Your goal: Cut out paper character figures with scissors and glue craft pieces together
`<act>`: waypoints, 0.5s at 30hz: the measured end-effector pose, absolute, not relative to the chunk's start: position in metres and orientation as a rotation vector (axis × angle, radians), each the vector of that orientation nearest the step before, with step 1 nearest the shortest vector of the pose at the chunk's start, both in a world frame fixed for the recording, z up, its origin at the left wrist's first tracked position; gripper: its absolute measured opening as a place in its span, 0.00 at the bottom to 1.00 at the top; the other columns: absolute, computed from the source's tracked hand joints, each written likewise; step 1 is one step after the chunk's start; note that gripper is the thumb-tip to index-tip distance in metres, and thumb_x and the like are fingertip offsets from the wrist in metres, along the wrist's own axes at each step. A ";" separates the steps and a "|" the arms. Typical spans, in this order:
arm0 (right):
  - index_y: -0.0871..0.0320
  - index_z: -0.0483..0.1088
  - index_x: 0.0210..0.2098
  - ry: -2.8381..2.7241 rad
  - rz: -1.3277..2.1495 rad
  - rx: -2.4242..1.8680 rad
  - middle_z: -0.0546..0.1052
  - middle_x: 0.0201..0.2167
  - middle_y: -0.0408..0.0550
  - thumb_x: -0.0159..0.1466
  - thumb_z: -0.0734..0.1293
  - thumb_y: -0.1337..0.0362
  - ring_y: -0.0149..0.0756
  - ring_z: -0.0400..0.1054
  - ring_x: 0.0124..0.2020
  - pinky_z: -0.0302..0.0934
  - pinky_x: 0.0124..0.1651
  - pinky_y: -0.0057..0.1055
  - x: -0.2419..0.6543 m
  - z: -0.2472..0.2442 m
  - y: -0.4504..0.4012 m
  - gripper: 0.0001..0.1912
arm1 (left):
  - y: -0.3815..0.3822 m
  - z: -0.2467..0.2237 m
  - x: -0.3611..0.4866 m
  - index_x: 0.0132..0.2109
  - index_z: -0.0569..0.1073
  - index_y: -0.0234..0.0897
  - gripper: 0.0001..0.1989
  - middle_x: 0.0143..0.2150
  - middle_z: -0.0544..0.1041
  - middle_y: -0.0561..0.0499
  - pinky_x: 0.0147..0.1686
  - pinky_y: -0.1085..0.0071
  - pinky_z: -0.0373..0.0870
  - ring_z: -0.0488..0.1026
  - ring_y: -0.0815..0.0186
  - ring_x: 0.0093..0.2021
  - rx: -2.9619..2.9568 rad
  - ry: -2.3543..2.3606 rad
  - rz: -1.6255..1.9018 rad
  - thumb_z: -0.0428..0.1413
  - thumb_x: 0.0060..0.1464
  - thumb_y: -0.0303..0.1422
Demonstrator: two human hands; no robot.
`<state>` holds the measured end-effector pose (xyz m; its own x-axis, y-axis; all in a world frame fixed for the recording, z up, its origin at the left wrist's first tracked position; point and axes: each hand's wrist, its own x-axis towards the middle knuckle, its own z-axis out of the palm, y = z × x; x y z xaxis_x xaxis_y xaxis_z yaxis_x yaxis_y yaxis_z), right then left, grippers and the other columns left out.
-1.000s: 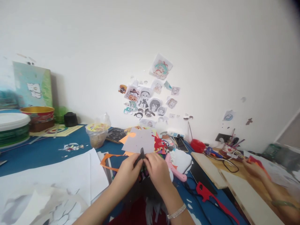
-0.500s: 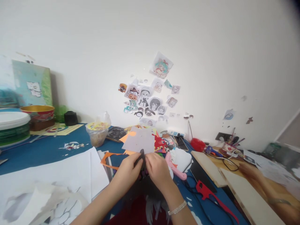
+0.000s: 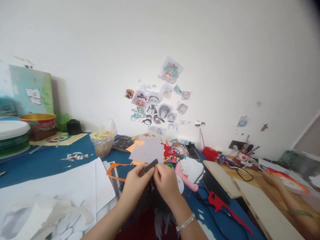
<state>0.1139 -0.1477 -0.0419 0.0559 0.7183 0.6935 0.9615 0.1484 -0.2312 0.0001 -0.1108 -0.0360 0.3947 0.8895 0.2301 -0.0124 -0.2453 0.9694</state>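
left hand point(image 3: 135, 181) and right hand point(image 3: 167, 182) pinch the dark strip point(image 3: 151, 164); it looks light, bendable, best held by edges.

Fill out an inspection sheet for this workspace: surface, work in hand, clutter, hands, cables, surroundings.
Surface: blue tabletop, partly covered; white scraps at left.
Work in hand: dark strip, tilted; gray sheet on the pile beyond it.
Clutter: white papers and cup at left; pink tool and red tool at right.
Hands: left hand grips the strip; right hand has its fingers at the strip's far end, grip unclear.
Cables: black cable beside the red tool; power strip near the wall.
Surroundings: white wall with drawings; another person's hand, blurred, at far right.
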 end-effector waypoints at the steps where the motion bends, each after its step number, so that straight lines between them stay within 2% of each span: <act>1: 0.58 0.60 0.22 -1.710 -0.414 -1.618 0.67 0.19 0.43 0.59 0.54 0.70 0.32 0.61 0.23 0.46 0.26 0.26 0.113 -0.042 -0.148 0.11 | -0.112 -0.037 0.001 0.37 0.72 0.33 0.15 0.30 0.77 0.49 0.30 0.70 0.69 0.73 0.60 0.33 1.539 0.777 1.062 0.53 0.46 0.40; 5: 0.58 0.61 0.23 -1.681 -0.347 -1.621 0.69 0.21 0.45 0.60 0.53 0.69 0.33 0.63 0.25 0.48 0.27 0.26 0.112 -0.040 -0.150 0.11 | -0.113 -0.040 0.001 0.39 0.74 0.33 0.17 0.34 0.78 0.47 0.32 0.69 0.69 0.73 0.59 0.35 1.567 0.755 1.152 0.53 0.46 0.40; 10: 0.58 0.62 0.25 -1.648 -0.355 -1.676 0.70 0.22 0.45 0.61 0.55 0.66 0.33 0.64 0.26 0.48 0.28 0.26 0.110 -0.040 -0.150 0.10 | -0.113 -0.041 0.001 0.38 0.75 0.32 0.18 0.27 0.77 0.48 0.26 0.69 0.69 0.73 0.60 0.28 1.614 0.764 1.161 0.51 0.47 0.42; 12: 0.58 0.62 0.24 -1.634 -0.396 -1.705 0.70 0.22 0.45 0.61 0.55 0.66 0.34 0.64 0.26 0.48 0.27 0.26 0.109 -0.041 -0.149 0.10 | -0.113 -0.040 0.001 0.37 0.75 0.33 0.17 0.27 0.77 0.48 0.29 0.68 0.70 0.73 0.59 0.31 1.649 0.768 1.173 0.50 0.48 0.42; 15: 0.58 0.63 0.25 -1.605 -0.449 -1.728 0.71 0.22 0.46 0.60 0.55 0.67 0.34 0.65 0.25 0.47 0.27 0.26 0.108 -0.043 -0.148 0.10 | -0.112 -0.039 0.001 0.39 0.74 0.35 0.16 0.36 0.78 0.47 0.38 0.66 0.69 0.72 0.58 0.39 1.715 0.782 1.211 0.50 0.48 0.40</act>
